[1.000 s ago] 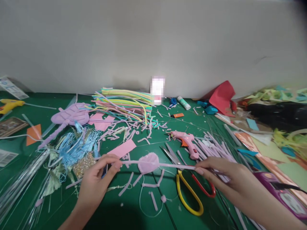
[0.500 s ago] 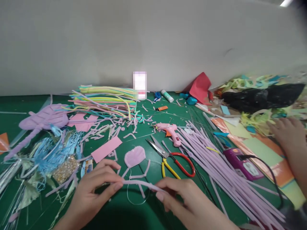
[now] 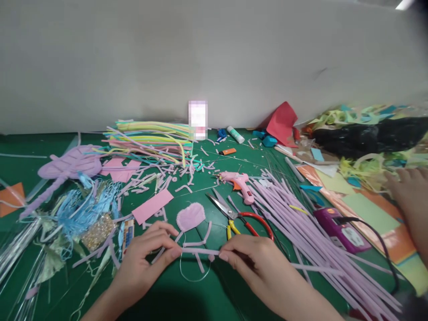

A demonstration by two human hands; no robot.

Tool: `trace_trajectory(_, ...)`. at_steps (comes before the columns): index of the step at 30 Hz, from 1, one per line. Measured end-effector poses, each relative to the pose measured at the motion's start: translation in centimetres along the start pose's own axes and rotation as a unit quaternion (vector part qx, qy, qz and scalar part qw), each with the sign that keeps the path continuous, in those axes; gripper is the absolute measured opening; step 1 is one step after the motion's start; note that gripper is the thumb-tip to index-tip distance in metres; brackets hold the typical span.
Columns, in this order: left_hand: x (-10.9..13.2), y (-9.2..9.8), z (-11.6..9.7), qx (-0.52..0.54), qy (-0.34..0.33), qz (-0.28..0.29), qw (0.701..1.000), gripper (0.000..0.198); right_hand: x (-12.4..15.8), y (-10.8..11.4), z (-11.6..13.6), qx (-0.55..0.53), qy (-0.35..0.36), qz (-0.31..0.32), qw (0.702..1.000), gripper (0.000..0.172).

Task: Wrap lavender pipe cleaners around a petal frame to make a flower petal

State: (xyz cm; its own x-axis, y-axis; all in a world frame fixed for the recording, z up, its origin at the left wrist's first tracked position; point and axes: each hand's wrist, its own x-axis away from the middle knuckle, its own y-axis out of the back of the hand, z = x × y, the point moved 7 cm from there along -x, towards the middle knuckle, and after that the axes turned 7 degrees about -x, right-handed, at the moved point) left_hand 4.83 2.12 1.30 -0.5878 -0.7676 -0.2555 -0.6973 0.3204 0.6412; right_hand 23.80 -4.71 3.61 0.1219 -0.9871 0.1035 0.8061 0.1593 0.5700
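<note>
My left hand and my right hand each pinch one end of a lilac pipe cleaner, stretched level between them just above the green table. Its long tail runs on to the right past my right hand. Right behind it lies a lilac shell-shaped pipe-cleaner piece with short cut bits around it. Scissors with red and yellow handles lie open just beyond my right hand.
A pink glue gun lies behind the scissors, with a heap of lilac pipe cleaners to its right. Coloured pipe cleaners and a lilac leaf shape sit at the back left. Another person's hand rests on papers at the right edge.
My hands have come closer together along the lilac pipe cleaner, the right hand sliding left. The view swung right, then steadied; the other person's hand came into view.
</note>
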Motion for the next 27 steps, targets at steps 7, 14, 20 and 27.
trace_trajectory(7,-0.2,-0.3,0.4,0.004,0.034,-0.008,0.999,0.023,1.1,0.4,-1.7,0.061,0.021,-0.02,0.998,0.023)
trace_trajectory(14,-0.1,-0.1,2.0,0.028,0.108,-0.041,0.993,0.023,3.0,2.0,-0.6,0.279,0.153,-0.276,0.907,0.013)
trace_trajectory(20,0.4,0.2,4.0,0.126,0.205,-0.087,0.967,0.03,1.1,-1.6,-1.4,0.013,0.087,-0.108,0.99,0.019)
trace_trajectory(27,0.0,-2.0,2.3,0.168,0.154,0.01,0.974,0.023,-2.2,-3.9,-2.1,-0.323,-0.058,-0.003,0.945,0.032)
